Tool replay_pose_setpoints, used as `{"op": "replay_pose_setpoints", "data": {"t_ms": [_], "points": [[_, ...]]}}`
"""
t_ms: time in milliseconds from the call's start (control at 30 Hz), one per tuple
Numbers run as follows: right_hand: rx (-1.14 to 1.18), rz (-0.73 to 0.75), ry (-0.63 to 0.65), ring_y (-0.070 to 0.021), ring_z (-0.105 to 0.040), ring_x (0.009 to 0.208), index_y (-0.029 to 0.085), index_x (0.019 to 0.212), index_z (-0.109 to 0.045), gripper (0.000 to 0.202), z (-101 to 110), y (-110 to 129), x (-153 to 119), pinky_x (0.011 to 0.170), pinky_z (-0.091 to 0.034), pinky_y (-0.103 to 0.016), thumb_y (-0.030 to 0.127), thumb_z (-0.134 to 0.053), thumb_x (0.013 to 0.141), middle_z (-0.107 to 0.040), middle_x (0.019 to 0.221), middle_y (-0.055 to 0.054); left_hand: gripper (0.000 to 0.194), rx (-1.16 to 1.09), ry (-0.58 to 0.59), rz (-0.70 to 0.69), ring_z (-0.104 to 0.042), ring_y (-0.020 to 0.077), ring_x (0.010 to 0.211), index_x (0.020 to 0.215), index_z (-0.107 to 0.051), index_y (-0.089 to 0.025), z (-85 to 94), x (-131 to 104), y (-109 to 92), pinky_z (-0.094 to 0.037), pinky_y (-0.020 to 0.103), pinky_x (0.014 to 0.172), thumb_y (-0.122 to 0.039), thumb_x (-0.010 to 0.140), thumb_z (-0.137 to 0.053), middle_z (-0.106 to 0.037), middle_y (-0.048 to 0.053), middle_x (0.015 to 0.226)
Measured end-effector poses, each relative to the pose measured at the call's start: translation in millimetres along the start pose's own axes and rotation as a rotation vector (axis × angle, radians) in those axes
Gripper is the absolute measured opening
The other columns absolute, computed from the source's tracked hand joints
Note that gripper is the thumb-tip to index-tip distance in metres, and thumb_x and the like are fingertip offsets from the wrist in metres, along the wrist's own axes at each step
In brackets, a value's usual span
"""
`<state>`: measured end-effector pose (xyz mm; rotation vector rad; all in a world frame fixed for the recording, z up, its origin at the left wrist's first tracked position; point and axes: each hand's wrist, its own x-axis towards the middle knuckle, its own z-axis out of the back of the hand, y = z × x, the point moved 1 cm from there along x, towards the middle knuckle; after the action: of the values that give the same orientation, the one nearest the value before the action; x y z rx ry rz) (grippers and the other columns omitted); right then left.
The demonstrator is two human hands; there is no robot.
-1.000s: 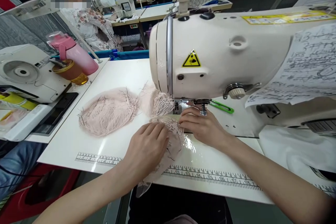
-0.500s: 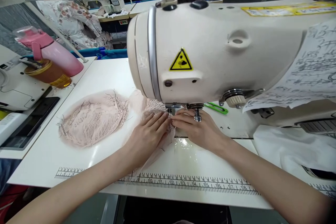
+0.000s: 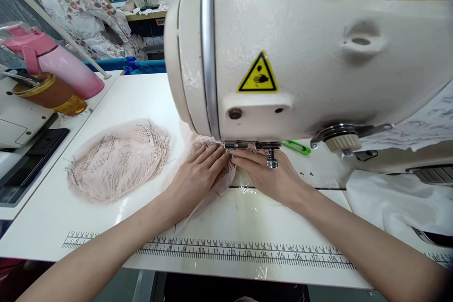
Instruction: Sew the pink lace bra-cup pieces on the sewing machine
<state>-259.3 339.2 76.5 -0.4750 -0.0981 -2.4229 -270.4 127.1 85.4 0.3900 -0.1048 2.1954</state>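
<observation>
Under the head of a cream sewing machine [image 3: 300, 52], a piece of pale pink lace fabric [image 3: 217, 184] lies at the needle area. My left hand [image 3: 196, 170] rests flat on this lace, its fingers stretched toward the presser foot. From the other side, my right hand [image 3: 272, 174] has its fingertips closed at the lace's right edge, close to my left fingertips. The machine's metal parts partly cover the right fingers, and the needle point is hidden. A second pink lace piece [image 3: 120, 163], rounded with loose dark threads along its rim, lies on the table to the left.
A printed ruler [image 3: 212, 247] runs along the front of the white table [image 3: 141, 94]. Green thread snips [image 3: 297, 147] lie behind my right hand, white cloth [image 3: 389, 198] at right. A pink bottle [image 3: 67, 66], brown cup [image 3: 49, 94] and phone [image 3: 35, 165] are at left. Another person [image 3: 81, 19] is beyond.
The camera view has moved closer to the machine, so its head looks larger. Both hands stay at the needle area with the lace, which has shifted only slightly.
</observation>
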Motion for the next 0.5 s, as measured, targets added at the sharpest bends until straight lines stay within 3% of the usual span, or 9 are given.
{"op": "replay_pose_setpoints", "data": {"t_ms": [300,500], "points": [[0.042,0.014,-0.118,-0.0145,-0.067,0.084,0.023,0.107,-0.069,0.04,-1.1,1.3,2.5,0.066,-0.048,-0.031,-0.001,-0.048,0.083,-0.068,0.122,0.003,0.039,0.034,0.023,-0.015,-0.051,0.0258,0.131,0.137,-0.049,-0.007,-1.6,-2.1,0.8,-0.046,0.044,0.109,-0.018,0.101,-0.041,-0.052,0.014,0.141],[0.022,-0.007,-0.121,-0.0148,-0.067,0.083,0.022,0.104,-0.069,0.04,-0.2,2.1,3.5,0.061,-0.042,-0.032,-0.002,-0.047,0.081,-0.068,0.122,0.003,0.037,0.046,-0.002,0.001,-0.054,0.0237,0.128,0.135,-0.052,-0.01,-5.0,-1.4,2.9,-0.047,0.042,0.109,-0.021,0.101,-0.041,-0.055,0.011,0.139]]}}
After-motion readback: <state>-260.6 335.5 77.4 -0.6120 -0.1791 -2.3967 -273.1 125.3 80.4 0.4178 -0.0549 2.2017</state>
